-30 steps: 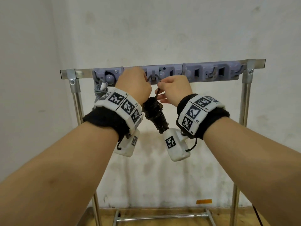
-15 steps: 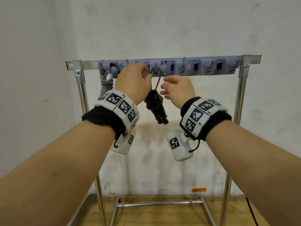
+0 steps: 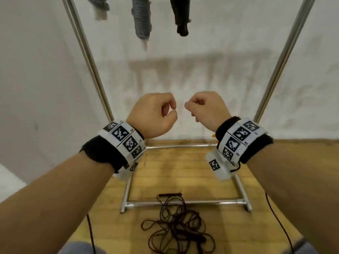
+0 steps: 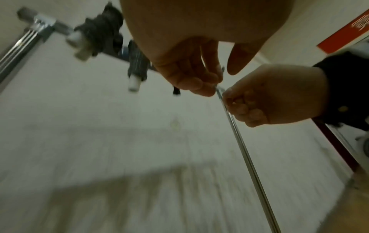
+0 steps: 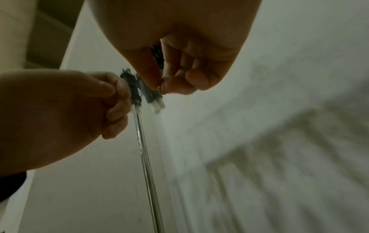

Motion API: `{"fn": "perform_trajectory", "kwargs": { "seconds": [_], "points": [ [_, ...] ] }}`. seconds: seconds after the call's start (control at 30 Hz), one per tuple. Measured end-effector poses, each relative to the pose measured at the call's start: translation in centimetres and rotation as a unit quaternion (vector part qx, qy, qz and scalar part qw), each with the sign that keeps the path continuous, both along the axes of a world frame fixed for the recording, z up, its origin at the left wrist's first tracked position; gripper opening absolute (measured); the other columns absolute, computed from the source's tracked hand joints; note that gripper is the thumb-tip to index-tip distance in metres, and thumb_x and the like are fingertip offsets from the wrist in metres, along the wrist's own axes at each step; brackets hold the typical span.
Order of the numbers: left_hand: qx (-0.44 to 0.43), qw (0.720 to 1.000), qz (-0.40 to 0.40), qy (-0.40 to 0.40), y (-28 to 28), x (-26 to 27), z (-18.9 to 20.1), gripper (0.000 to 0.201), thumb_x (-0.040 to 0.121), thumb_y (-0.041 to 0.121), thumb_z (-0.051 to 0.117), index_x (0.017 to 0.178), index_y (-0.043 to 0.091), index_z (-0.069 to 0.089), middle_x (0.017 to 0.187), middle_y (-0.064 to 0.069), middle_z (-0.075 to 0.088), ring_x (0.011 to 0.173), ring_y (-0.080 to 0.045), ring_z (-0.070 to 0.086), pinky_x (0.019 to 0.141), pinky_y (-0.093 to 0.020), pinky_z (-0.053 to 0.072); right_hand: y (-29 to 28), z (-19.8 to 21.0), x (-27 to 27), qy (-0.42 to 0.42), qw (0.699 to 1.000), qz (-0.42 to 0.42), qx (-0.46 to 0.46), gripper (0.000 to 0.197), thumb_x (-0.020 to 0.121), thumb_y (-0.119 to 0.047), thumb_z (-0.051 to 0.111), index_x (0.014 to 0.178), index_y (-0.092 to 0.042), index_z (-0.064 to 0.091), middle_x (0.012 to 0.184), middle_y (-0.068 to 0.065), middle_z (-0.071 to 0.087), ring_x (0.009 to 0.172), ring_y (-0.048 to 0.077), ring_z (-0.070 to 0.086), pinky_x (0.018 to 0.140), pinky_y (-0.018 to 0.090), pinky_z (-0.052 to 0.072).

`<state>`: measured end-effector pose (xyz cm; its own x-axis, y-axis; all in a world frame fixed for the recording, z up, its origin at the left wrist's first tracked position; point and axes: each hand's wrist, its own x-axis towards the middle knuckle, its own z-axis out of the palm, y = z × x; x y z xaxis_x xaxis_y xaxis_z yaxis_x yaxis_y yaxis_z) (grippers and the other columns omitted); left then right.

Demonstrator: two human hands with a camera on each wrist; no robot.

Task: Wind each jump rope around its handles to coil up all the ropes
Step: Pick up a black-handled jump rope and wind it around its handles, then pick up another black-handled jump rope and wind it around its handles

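Three coiled jump ropes hang at the top of the head view: a grey one (image 3: 99, 6) at the left, a grey one (image 3: 142, 21) in the middle and a black one (image 3: 180, 17). A loose dark rope (image 3: 176, 226) lies tangled on the wooden floor, one handle (image 3: 169, 195) by the rack's front bar. My left hand (image 3: 172, 111) and right hand (image 3: 189, 105) hover side by side well below the hanging ropes and high above the floor rope. Both are curled with nothing in them. The left wrist view shows the left hand's bent fingers (image 4: 199, 78) empty, and the right wrist view shows the same for the right hand's fingers (image 5: 179, 78).
The metal rack's uprights (image 3: 88, 57) (image 3: 286, 52) rise on either side of my hands. Its base bar (image 3: 183, 202) crosses the floor just behind the loose rope. Thin black cables (image 3: 280, 222) trail on the floor at the right and left. A white wall stands behind.
Both hands left the black coiled rope hanging on its hook and dropped down, curling empty. The view tilted down, bringing the floor and the loose rope into sight.
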<state>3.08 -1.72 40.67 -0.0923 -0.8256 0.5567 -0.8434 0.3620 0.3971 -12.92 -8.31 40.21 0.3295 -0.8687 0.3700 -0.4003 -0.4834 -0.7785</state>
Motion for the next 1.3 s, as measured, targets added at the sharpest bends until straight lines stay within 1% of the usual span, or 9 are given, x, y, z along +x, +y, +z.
{"fn": "perform_trajectory", "kwargs": {
  "seconds": [0.17,0.23,0.33,0.43,0.57,0.73,0.97,1.2,1.3],
  "points": [
    [0.188,0.980,0.015,-0.067,-0.4,1.0,-13.4,0.013,0.074,0.032,0.056,0.082,0.022,0.060,0.069,0.010,0.055,0.069,-0.017,0.055,0.065,-0.033,0.048,-0.4,-12.9,0.1,0.194,0.974,0.065,0.097,0.012,0.084,-0.027,0.061,0.073,-0.023,0.064,0.064,-0.013,0.057,0.059,0.005,0.052,0.057,0.023,0.039],
    [0.247,0.965,0.015,-0.088,-0.6,1.1,-18.8,0.013,0.075,0.035,0.058,0.083,0.025,0.059,0.070,0.013,0.051,0.074,-0.017,0.056,0.066,-0.031,0.046,-0.5,-18.2,-0.1,0.271,0.949,0.084,0.137,0.013,0.084,-0.032,0.060,0.073,-0.027,0.062,0.064,-0.014,0.056,0.061,0.004,0.051,0.054,0.023,0.037],
    [0.330,0.937,-0.011,-0.113,-0.7,0.8,-26.9,0.017,0.078,0.039,0.057,0.086,0.025,0.063,0.080,0.010,0.055,0.078,-0.018,0.056,0.065,-0.031,0.046,-0.2,-26.1,-0.6,0.318,0.918,0.107,0.212,0.016,0.085,-0.029,0.060,0.075,-0.018,0.067,0.073,-0.005,0.063,0.071,0.014,0.058,0.062,0.029,0.048],
    [0.384,0.914,-0.038,-0.126,-0.1,0.1,-34.0,0.017,0.083,0.040,0.058,0.085,0.025,0.066,0.086,0.007,0.058,0.076,-0.017,0.056,0.058,-0.025,0.036,0.3,-32.9,-1.3,0.417,0.859,0.144,0.261,0.022,0.089,-0.030,0.056,0.079,-0.014,0.068,0.075,0.000,0.062,0.071,0.018,0.058,0.054,0.025,0.043],
    [0.437,0.884,-0.088,-0.142,0.8,-0.7,-41.4,0.022,0.087,0.041,0.058,0.094,0.024,0.070,0.091,0.006,0.064,0.085,-0.016,0.060,0.063,-0.025,0.040,1.7,-40.3,-2.2,0.495,0.788,0.179,0.318,0.019,0.089,-0.030,0.056,0.077,-0.018,0.064,0.083,0.003,0.064,0.074,0.019,0.058,0.060,0.026,0.042],
    [0.508,0.836,-0.134,-0.158,2.0,-2.7,-46.9,0.027,0.092,0.040,0.055,0.112,0.025,0.066,0.106,0.004,0.062,0.096,-0.018,0.060,0.075,-0.034,0.052,4.3,-46.8,-3.3,0.553,0.729,0.215,0.342,0.024,0.094,-0.026,0.049,0.109,-0.014,0.063,0.108,0.009,0.062,0.094,0.026,0.060,0.075,0.032,0.051],
    [0.526,0.807,-0.127,-0.237,3.6,-3.7,-50.2,0.039,0.094,0.049,0.046,0.118,0.022,0.062,0.115,0.003,0.059,0.105,-0.020,0.055,0.083,-0.038,0.050,6.0,-50.9,-5.1,0.595,0.720,0.190,0.303,0.030,0.093,-0.016,0.045,0.123,-0.015,0.051,0.120,0.008,0.054,0.103,0.028,0.057,0.082,0.036,0.050],
    [0.569,0.789,-0.102,-0.210,2.3,-2.5,-49.9,0.038,0.093,0.046,0.051,0.122,0.023,0.061,0.117,0.002,0.060,0.108,-0.019,0.055,0.087,-0.035,0.050,6.3,-50.1,-6.9,0.513,0.803,0.130,0.274,0.036,0.089,-0.025,0.051,0.123,-0.016,0.045,0.120,0.005,0.053,0.109,0.023,0.050,0.087,0.032,0.044],
    [0.551,0.813,-0.062,-0.178,1.5,-2.5,-48.8,0.033,0.091,0.046,0.055,0.112,0.021,0.060,0.111,0.002,0.060,0.099,-0.018,0.057,0.079,-0.032,0.050,5.4,-48.1,-7.2,0.476,0.837,0.113,0.246,0.031,0.091,-0.024,0.052,0.120,-0.016,0.047,0.121,0.003,0.052,0.112,0.022,0.045,0.092,0.032,0.041]
  ]
}}
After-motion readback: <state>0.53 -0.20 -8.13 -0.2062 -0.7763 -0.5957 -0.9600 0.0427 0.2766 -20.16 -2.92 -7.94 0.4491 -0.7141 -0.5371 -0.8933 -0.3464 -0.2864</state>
